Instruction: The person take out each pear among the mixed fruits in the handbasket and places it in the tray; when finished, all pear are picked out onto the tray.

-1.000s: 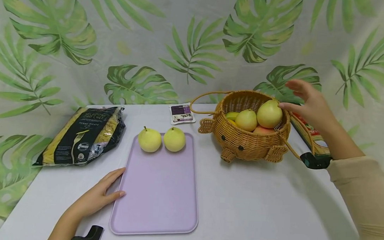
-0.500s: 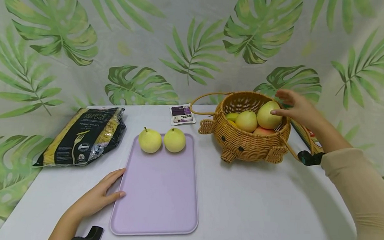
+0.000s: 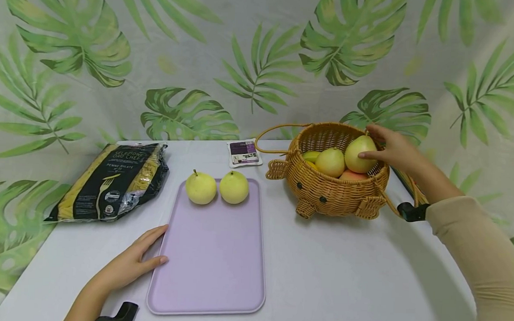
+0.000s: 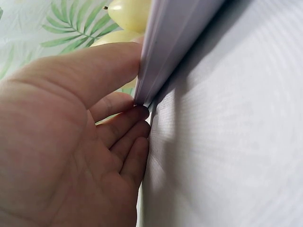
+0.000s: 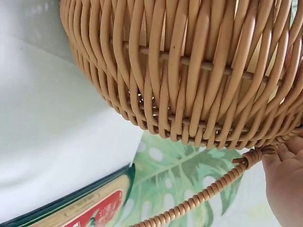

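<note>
In the head view my right hand (image 3: 395, 149) reaches over the right rim of a wicker pig-shaped basket (image 3: 345, 196) and grips a pale yellow-green pear (image 3: 360, 155), thumb in front and fingers behind. Beside that pear lie another pear (image 3: 330, 162), a reddish round fruit (image 3: 352, 175) and a yellow-green banana (image 3: 310, 156), partly hidden. My left hand (image 3: 127, 264) touches the left edge of a lilac tray (image 3: 215, 258), its thumb on the rim in the left wrist view. Two pears, one left (image 3: 201, 188) and one right (image 3: 234, 187), sit at the tray's far end.
A black-and-yellow bag of penne (image 3: 107, 183) lies at the left. Near the back edge is a small purple-and-white packet (image 3: 244, 153). One basket handle (image 3: 270, 132) sticks out leftward. Right of the basket, a red-and-green package (image 5: 94, 208) lies largely hidden behind the forearm.
My right hand has moved left and down onto the right pear in the basket, its fingers closing round it. The left hand and the tray have stayed still.
</note>
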The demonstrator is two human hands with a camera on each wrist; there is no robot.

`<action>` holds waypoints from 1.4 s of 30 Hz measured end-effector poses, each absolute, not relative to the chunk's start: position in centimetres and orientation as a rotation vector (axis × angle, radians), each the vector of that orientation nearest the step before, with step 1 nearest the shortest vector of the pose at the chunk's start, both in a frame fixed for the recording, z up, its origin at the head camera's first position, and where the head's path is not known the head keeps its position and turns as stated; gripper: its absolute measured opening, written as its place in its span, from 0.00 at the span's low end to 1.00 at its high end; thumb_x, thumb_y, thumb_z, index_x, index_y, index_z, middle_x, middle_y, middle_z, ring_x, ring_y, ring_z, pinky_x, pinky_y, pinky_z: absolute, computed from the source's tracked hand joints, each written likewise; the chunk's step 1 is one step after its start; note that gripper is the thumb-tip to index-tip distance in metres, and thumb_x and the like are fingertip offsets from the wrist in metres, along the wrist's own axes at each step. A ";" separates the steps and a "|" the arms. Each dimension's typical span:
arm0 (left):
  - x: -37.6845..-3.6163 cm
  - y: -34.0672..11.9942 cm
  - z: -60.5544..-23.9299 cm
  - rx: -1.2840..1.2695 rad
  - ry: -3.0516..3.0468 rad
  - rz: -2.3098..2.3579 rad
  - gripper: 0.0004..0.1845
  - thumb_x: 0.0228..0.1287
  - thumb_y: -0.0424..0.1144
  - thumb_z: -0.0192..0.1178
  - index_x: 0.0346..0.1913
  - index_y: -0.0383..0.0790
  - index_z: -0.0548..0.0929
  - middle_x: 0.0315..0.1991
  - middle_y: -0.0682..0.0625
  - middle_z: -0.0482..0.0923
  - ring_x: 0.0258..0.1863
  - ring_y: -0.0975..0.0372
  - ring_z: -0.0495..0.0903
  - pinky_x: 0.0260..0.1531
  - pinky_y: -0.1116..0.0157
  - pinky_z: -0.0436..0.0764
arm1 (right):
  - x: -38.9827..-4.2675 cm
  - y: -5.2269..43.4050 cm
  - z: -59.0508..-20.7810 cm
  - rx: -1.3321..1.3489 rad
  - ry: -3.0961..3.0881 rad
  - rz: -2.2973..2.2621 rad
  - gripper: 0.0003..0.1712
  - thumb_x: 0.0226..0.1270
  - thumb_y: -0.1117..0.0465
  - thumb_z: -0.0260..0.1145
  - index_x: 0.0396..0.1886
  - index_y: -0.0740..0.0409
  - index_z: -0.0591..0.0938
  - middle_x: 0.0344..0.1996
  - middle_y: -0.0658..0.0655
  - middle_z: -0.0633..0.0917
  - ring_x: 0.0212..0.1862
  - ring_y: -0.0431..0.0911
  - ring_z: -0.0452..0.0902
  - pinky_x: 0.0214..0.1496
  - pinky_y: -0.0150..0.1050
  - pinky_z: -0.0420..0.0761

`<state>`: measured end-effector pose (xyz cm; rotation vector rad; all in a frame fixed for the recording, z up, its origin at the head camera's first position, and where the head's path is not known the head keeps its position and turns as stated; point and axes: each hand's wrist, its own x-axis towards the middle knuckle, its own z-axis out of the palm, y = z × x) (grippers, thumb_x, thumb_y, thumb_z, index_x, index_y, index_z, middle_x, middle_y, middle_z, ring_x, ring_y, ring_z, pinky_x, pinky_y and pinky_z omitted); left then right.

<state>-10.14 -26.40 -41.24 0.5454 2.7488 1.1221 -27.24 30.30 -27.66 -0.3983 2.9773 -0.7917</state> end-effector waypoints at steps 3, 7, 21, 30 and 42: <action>-10.1 -26.4 -41.2 0.541 2.747 1.122 0.36 0.51 0.48 0.55 0.62 0.46 0.53 0.59 0.51 0.52 0.58 0.55 0.48 0.51 0.80 0.46 | -27.3 30.2 -27.7 -0.398 2.981 -0.761 0.50 0.44 0.42 0.62 0.62 0.55 0.49 0.55 0.66 0.60 0.54 0.60 0.54 0.48 0.57 0.58; -10.1 -26.4 -41.2 0.525 2.728 1.134 0.36 0.51 0.48 0.55 0.62 0.46 0.53 0.59 0.50 0.51 0.59 0.53 0.47 0.55 0.60 0.51 | -27.2 30.0 -27.7 -0.407 2.984 -0.767 0.49 0.43 0.43 0.63 0.62 0.56 0.51 0.54 0.66 0.61 0.53 0.60 0.56 0.47 0.57 0.59; -10.0 -26.4 -41.2 0.527 2.755 1.101 0.36 0.50 0.49 0.55 0.62 0.47 0.53 0.59 0.50 0.52 0.58 0.54 0.48 0.51 0.51 0.51 | -26.3 28.9 -28.0 -0.533 2.990 -0.769 0.42 0.41 0.45 0.64 0.56 0.47 0.56 0.51 0.61 0.66 0.43 0.56 0.66 0.37 0.51 0.68; -10.1 -26.4 -41.1 0.534 2.749 1.116 0.36 0.51 0.48 0.55 0.62 0.45 0.53 0.59 0.50 0.51 0.58 0.54 0.48 0.51 0.52 0.51 | -25.7 28.3 -27.5 -0.569 3.053 -0.731 0.42 0.40 0.46 0.66 0.56 0.51 0.59 0.49 0.62 0.67 0.44 0.56 0.66 0.37 0.51 0.69; -10.2 -26.5 -41.2 0.543 2.742 1.126 0.36 0.51 0.47 0.56 0.62 0.46 0.53 0.59 0.49 0.51 0.58 0.53 0.47 0.51 0.50 0.51 | -24.4 27.6 -25.8 -0.707 3.109 -0.940 0.39 0.40 0.50 0.67 0.56 0.45 0.63 0.55 0.56 0.63 0.49 0.63 0.62 0.40 0.56 0.68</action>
